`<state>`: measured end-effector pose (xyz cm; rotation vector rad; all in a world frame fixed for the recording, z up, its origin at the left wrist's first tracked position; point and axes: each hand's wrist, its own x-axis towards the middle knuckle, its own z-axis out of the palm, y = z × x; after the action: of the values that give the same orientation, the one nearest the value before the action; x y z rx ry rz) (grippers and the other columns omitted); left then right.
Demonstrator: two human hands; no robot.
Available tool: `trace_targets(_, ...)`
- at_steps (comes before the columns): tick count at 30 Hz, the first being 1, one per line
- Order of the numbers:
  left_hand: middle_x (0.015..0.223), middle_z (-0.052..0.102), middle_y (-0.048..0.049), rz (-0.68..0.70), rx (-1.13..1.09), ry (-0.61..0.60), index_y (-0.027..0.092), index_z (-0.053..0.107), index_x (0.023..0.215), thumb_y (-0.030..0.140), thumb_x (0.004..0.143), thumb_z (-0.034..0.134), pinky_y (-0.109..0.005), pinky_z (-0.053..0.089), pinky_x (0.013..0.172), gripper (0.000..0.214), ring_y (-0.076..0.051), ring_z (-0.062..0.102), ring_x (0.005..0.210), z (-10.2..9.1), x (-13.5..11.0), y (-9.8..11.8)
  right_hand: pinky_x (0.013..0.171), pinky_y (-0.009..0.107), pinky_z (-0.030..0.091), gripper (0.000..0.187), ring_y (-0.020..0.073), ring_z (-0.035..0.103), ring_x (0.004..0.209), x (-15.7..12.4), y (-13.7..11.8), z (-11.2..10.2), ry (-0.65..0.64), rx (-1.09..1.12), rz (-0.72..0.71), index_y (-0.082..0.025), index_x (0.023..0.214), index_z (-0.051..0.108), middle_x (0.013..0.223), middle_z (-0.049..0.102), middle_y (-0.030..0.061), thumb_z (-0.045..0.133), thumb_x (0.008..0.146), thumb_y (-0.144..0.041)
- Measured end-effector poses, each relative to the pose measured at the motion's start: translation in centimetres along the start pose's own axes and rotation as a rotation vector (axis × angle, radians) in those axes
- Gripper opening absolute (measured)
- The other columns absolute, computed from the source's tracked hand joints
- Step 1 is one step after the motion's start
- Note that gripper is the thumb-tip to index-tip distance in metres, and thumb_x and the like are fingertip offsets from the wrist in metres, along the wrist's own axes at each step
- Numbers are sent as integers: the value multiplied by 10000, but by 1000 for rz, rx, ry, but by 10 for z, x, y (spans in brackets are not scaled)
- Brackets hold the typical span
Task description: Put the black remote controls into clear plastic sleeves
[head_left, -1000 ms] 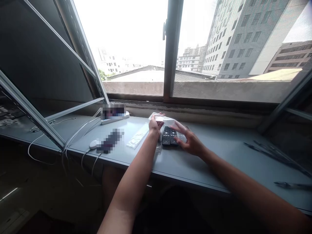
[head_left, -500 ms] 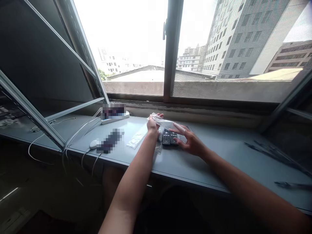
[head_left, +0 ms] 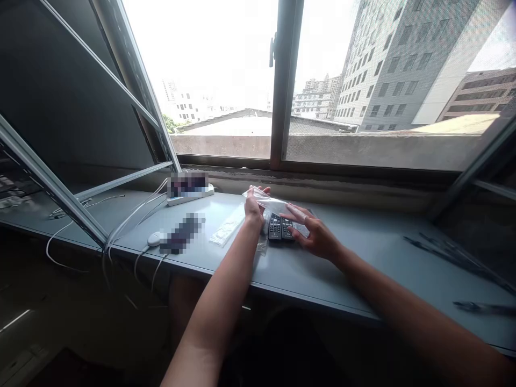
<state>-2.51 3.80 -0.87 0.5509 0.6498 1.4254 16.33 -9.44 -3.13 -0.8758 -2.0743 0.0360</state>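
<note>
Head camera: The left hand [head_left: 253, 207] pinches a crinkled, see-through plastic bag [head_left: 271, 202] above a smooth gray desk [head_left: 387, 226]; the right hand [head_left: 316, 234], thumb and fingers spread, touches its other end, partly covering two black, button-studded remotes [head_left: 275, 229]. Left, a flat plastic packet [head_left: 226, 228] and round white puck [head_left: 153, 239] lie.

Grey surface [head_left: 371, 231] along a dark-framed window [head_left: 284, 86], strong daylight in; metal frame [head_left: 54, 185] left, dark wall [head_left: 52, 91] behind, floor [head_left: 72, 317] in shadow; tall building [head_left: 391, 70] and low roof [head_left: 237, 124] outside
</note>
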Motion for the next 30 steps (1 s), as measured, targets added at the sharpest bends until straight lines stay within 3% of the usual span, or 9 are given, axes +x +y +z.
trace_targets(4,1138,832,-140,-124,38,-172,174,715,1203,506,986,745,-295,587,793,398,-216,769,904,5,-6,-5,1295,596,478,802,315,477,1622,0,-2,0,12,9,-7,-366,1786,321,1527,729,51,650,1070,-215)
trace_targets(8,1092,819,-130,-163,146,-260,158,772,1166,450,924,821,-292,569,754,382,-194,743,814,10,-15,-9,1284,599,490,791,353,499,1606,-2,2,2,37,10,27,-367,1772,366,1687,579,88,671,1055,-229)
trace_targets(11,1010,795,-102,-143,144,-216,153,798,1132,390,926,811,-274,540,704,314,-163,708,748,11,-16,-8,1285,599,488,759,365,504,1602,-4,4,3,42,11,41,-372,1756,408,1738,511,93,670,1056,-235)
trace_targets(18,895,730,-42,-82,-36,-43,145,786,1019,289,915,797,-242,476,628,178,-106,624,653,11,-10,1,1271,594,506,718,361,507,1601,-2,1,1,32,13,4,-380,1725,470,1716,543,85,666,1056,-208)
trace_targets(24,892,736,-27,-5,-154,-22,149,747,989,223,898,815,-219,494,679,136,-105,658,715,8,-7,1,1273,599,502,710,361,487,1615,0,-3,-1,14,10,-11,-369,1725,477,1648,621,87,654,1059,-198)
trace_targets(30,859,716,-16,-33,-233,-2,163,698,933,203,920,816,-218,508,712,125,-100,659,701,11,-9,5,1260,588,504,703,360,485,1616,-1,-1,-1,-10,-16,4,-373,1740,446,1604,653,103,642,1082,-223)
